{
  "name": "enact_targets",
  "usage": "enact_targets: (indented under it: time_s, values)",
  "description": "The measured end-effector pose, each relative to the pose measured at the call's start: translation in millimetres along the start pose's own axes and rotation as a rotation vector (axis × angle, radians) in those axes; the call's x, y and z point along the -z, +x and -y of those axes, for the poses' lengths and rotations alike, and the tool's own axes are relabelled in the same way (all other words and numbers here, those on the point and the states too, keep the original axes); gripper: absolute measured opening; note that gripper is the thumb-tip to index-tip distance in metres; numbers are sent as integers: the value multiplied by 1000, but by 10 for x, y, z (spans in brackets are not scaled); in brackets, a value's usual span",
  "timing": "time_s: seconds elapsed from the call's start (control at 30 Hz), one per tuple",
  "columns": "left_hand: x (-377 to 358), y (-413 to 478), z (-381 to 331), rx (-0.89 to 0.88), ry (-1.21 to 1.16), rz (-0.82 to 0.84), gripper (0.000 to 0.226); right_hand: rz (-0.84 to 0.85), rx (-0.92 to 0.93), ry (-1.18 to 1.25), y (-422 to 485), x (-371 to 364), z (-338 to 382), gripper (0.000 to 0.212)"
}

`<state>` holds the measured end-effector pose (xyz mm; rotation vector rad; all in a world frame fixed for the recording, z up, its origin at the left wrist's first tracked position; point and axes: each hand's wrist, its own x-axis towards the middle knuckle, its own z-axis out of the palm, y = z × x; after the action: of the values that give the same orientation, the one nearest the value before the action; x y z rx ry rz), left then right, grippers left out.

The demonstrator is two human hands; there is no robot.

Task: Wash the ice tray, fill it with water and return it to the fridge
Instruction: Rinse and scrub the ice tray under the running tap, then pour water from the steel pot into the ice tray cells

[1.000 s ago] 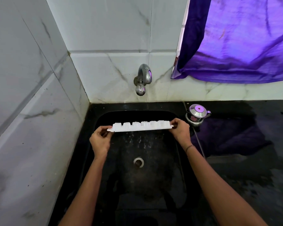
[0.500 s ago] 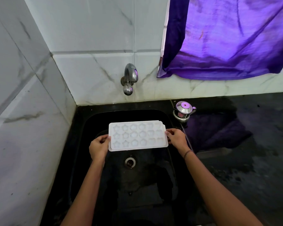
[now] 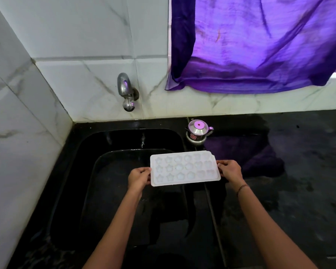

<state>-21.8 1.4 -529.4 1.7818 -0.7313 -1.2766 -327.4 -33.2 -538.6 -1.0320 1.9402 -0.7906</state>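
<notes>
While the black counter (image 3: pixel 299 171) is stretching off to the right, you are holding the white ice tray (image 3: pixel 185 168) flat, cavities up, over the sink (image 3: pixel 89 171)'s right edge. Your left hand (image 3: pixel 139 178) and right hand (image 3: pixel 230 169) are gripping its short ends, fingers clamped on the rim. Behind it, a small steel kettle (image 3: pixel 198 132) is sitting.

the ice tray (image 3: pixel 185 168) looks like matt white plastic. the tap (image 3: pixel 126 91) and the small kettle (image 3: pixel 197 132) are shiny polished metal. the sink (image 3: pixel 109 171) and counter (image 3: pixel 303 181) are glossy black, wet-looking stone. the wall tiles (image 3: pixel 81 35) are smooth veined marble; the purple curtain (image 3: pixel 260 41) is sheeny cloth.
</notes>
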Motion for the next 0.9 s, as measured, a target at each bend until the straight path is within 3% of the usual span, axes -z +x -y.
enact_targets:
  time_s: [0.37,0.8,0.9]
  values:
    - [-1132,-245,-107,24,112,10,29,52,4,-59,572,882,-311,23]
    - [-1295,-308,-46,-7,197,32,32,119,-30,-69,650,1049,-426,26]
    - [-1268,-317,-72,-19,244,-26,28,-7,41,-200,549,1166,-215,26]
